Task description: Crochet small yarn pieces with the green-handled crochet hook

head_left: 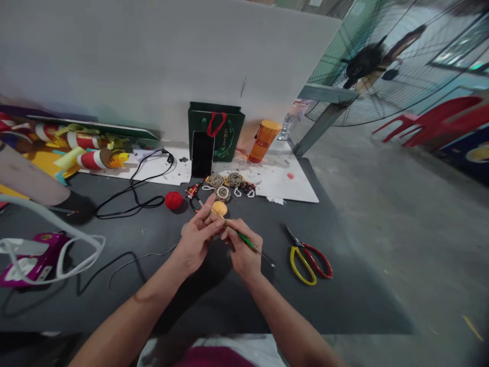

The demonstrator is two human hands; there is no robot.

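Observation:
My right hand (246, 248) is closed around a crochet hook with a green grip (246, 239); its thin metal end sticks out to the lower right. My left hand (198, 235) is closed at the fingertips on yarn, meeting the hook's tip, while its index finger points up. A thin grey yarn (147, 255) trails from the left hand across the dark table. What is worked between the fingers is too small to make out. Just beyond the fingertips lies a round yellow piece (219, 208). Behind it sit brown rosettes (234, 179) with beaded loops.
Red-and-yellow-handled scissors (307, 260) lie at right. A red yarn ball (173, 200) and a black cable (133, 196) are at left, with a purple device (40, 257). A phone (202, 154) leans on a green gift bag (229, 133) beside an orange bottle (263, 141).

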